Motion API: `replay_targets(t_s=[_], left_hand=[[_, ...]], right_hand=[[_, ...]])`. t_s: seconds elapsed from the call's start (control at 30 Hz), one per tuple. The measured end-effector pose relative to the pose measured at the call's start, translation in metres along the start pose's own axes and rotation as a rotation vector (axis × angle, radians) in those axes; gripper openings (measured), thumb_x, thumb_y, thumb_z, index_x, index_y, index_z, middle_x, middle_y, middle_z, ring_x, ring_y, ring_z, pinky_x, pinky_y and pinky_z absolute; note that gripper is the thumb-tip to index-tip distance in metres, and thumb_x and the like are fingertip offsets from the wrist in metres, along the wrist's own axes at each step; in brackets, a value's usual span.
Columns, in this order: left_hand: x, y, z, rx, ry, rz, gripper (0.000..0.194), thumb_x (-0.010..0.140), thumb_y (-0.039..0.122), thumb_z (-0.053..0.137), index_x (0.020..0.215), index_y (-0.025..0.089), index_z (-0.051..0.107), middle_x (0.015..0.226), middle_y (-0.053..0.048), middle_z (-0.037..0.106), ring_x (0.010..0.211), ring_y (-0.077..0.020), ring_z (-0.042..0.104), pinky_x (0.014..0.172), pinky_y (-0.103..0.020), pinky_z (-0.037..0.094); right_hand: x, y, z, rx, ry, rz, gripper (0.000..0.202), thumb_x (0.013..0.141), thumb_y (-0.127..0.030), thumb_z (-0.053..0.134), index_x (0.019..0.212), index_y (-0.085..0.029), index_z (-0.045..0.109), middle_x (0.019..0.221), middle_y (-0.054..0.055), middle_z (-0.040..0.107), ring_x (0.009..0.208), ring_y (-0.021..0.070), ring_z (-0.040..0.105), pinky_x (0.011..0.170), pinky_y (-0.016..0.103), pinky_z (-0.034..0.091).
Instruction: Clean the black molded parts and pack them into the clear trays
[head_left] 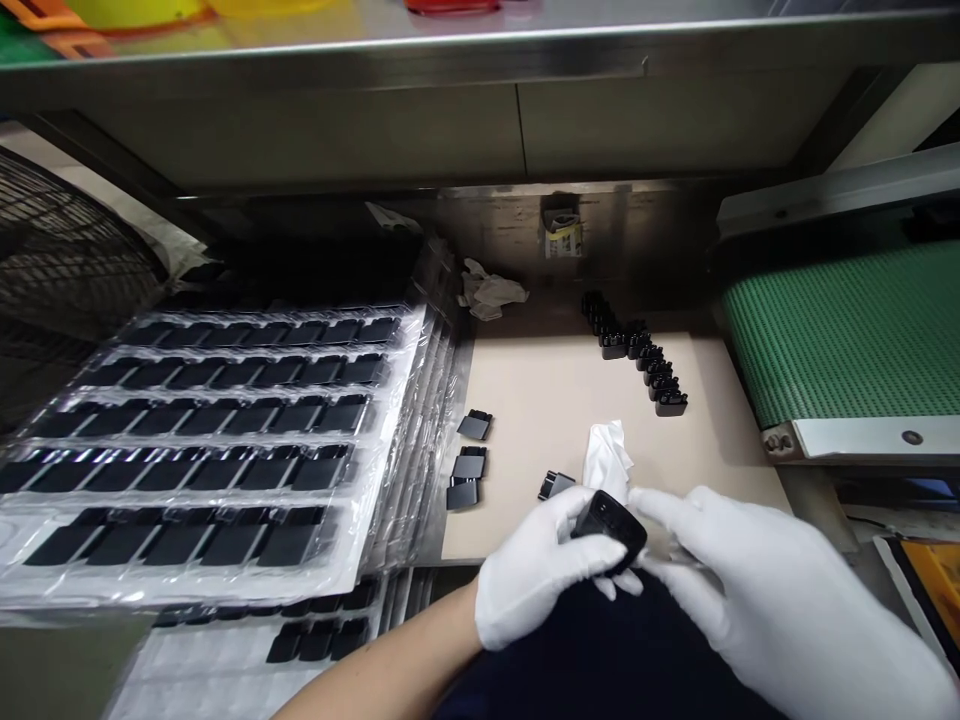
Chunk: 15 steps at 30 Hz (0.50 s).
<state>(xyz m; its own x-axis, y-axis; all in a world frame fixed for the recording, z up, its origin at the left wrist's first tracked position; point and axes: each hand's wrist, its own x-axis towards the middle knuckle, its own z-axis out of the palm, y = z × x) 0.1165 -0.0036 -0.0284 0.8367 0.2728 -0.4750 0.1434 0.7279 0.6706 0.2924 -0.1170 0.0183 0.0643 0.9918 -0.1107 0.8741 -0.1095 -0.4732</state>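
Observation:
A black plastic housing with a hollow side is gripped between the thumb and fingers of my white-gloved left hand. At its right edge is my white-gloved right hand, with thumb and index finger apart; whether the fingertips touch the housing I cannot tell. Just behind my hands lies a crumpled white cloth. A flat black part rests beside the cloth, partly behind my left hand. Several more flat black parts lie along the board's left side.
Stacked clear trays of black parts stand left on the tan board's side. Several black pieces form a slanting row. A green conveyor belt is at right, a metal shelf overhead, a fan far left.

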Motion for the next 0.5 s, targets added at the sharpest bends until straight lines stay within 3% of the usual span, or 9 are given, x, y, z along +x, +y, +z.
replay_targets(t_s=[0.1,0.17,0.23,0.3,0.37,0.43,0.5], left_hand=[[0.015,-0.01,-0.002,-0.024,0.014,0.012,0.042,0.088,0.05,0.069,0.1,0.011,0.06,0.084,-0.007,0.067,0.069,-0.019,0.07,0.06,-0.027,0.052],[0.027,-0.018,-0.002,-0.031,0.001,-0.04,0.05,0.09,0.055,0.064,0.112,0.01,0.058,0.081,-0.006,0.064,0.063,-0.0204,0.069,0.056,-0.029,0.049],[0.039,-0.024,-0.002,0.022,0.014,-0.091,0.064,0.09,0.06,0.061,0.13,0.01,0.052,0.085,-0.007,0.064,0.062,-0.0211,0.068,0.058,-0.031,0.048],[0.053,-0.029,-0.002,0.16,0.033,-0.072,0.072,0.084,0.058,0.069,0.137,0.014,0.05,0.103,-0.011,0.066,0.08,-0.0233,0.07,0.072,-0.036,0.052],[0.071,-0.033,0.0,0.366,0.045,0.008,0.07,0.072,0.043,0.084,0.131,0.017,0.056,0.122,-0.013,0.064,0.104,-0.026,0.067,0.09,-0.039,0.052],[0.096,-0.036,0.002,0.586,0.064,0.053,0.06,0.064,0.024,0.086,0.119,0.017,0.061,0.12,-0.01,0.067,0.109,-0.0257,0.065,0.094,-0.037,0.051],[0.125,-0.038,0.004,0.758,0.108,0.043,0.041,0.069,0.02,0.079,0.107,0.017,0.064,0.106,-0.007,0.072,0.101,-0.024,0.067,0.09,-0.035,0.053]], right_hand=[[0.002,0.009,0.016,0.321,-0.161,0.131,0.016,0.096,-0.03,0.054,0.101,-0.03,0.07,0.086,-0.002,0.069,0.074,0.0151,0.063,0.068,0.026,0.047],[0.003,0.016,0.028,0.526,-0.237,0.311,0.013,0.09,-0.025,0.058,0.079,-0.024,0.064,0.074,-0.003,0.063,0.069,0.0132,0.057,0.065,0.025,0.043],[0.002,0.027,0.039,0.734,-0.254,0.497,0.015,0.082,-0.02,0.062,0.069,-0.021,0.054,0.065,-0.005,0.053,0.063,0.011,0.046,0.059,0.024,0.037],[-0.001,0.042,0.05,0.976,-0.21,0.592,0.021,0.078,-0.023,0.066,0.069,-0.02,0.047,0.064,-0.006,0.047,0.062,0.0095,0.041,0.058,0.023,0.033],[-0.003,0.061,0.063,1.213,-0.132,0.607,0.031,0.078,-0.036,0.069,0.068,-0.021,0.043,0.059,-0.007,0.044,0.055,0.008,0.037,0.053,0.023,0.03],[-0.003,0.082,0.079,1.334,-0.065,0.613,0.043,0.077,-0.056,0.065,0.065,-0.024,0.039,0.049,-0.01,0.035,0.042,0.0069,0.026,0.045,0.025,0.023],[-0.001,0.102,0.093,1.318,0.019,0.655,0.05,0.078,-0.07,0.056,0.065,-0.025,0.039,0.042,-0.012,0.028,0.036,0.0069,0.016,0.041,0.027,0.017]])
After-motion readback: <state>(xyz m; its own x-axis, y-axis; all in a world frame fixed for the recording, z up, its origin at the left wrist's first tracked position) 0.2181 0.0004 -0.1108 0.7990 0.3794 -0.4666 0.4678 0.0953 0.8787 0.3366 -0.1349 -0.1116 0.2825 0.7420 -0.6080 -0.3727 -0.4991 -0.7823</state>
